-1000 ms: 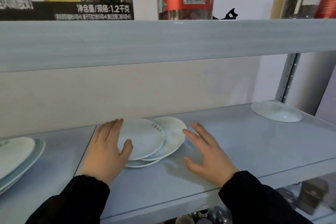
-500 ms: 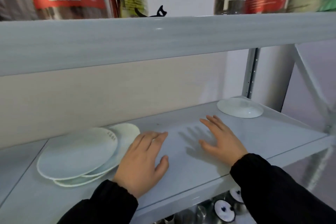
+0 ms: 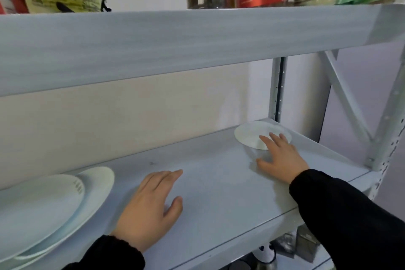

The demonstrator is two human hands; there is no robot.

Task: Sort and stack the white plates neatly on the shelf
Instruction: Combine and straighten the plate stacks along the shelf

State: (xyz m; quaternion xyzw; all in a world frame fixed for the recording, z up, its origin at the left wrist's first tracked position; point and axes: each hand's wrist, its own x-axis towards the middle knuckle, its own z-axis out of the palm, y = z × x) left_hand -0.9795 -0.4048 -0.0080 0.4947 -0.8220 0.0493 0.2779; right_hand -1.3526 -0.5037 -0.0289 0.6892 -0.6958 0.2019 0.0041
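Resting on the shelf (image 3: 219,182): three stacked plates (image 3: 43,206), one lone plate (image 3: 252,133), two open hands, left hand (image 3: 151,208) and right hand (image 3: 280,158).

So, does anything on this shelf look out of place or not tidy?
Yes. One small plate lies alone at the far right, under the right hand fingertips. The stack of plates at the left is askew, its plates offset.

Our right hand (image 3: 281,159) lies flat on the grey shelf (image 3: 219,182), its fingertips (image 3: 274,136) on the near rim of a lone white plate (image 3: 254,132). Our left hand (image 3: 151,208) rests palm-down, spread, with the loose stack of plates (image 3: 50,206) just beyond its little-finger side.
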